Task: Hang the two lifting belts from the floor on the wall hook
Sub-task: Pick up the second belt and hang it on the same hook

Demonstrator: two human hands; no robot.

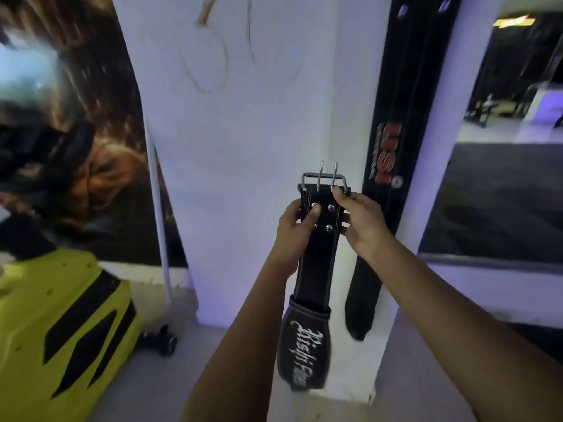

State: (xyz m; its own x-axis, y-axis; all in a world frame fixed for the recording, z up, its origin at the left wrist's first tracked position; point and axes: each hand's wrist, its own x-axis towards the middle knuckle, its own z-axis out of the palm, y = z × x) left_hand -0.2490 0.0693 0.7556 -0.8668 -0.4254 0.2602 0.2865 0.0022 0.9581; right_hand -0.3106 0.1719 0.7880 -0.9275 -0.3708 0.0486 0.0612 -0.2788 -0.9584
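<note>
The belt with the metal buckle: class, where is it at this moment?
In the head view, the black lifting belt is centre frame, held upright by the left hand and right hand before the white wall, left of another hanging black belt.

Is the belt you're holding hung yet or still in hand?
In hand: both hands grip the belt below its buckle.

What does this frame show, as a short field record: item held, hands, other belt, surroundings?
item held: black lifting belt, buckle end up, tail hanging down
buckle: metal double-prong buckle, above both hands
left hand: grips belt's left edge
right hand: grips right edge, fingers at buckle
other belt: second black belt hanging on the wall
hook: not visible
surroundings: white wall, yellow machine
</note>
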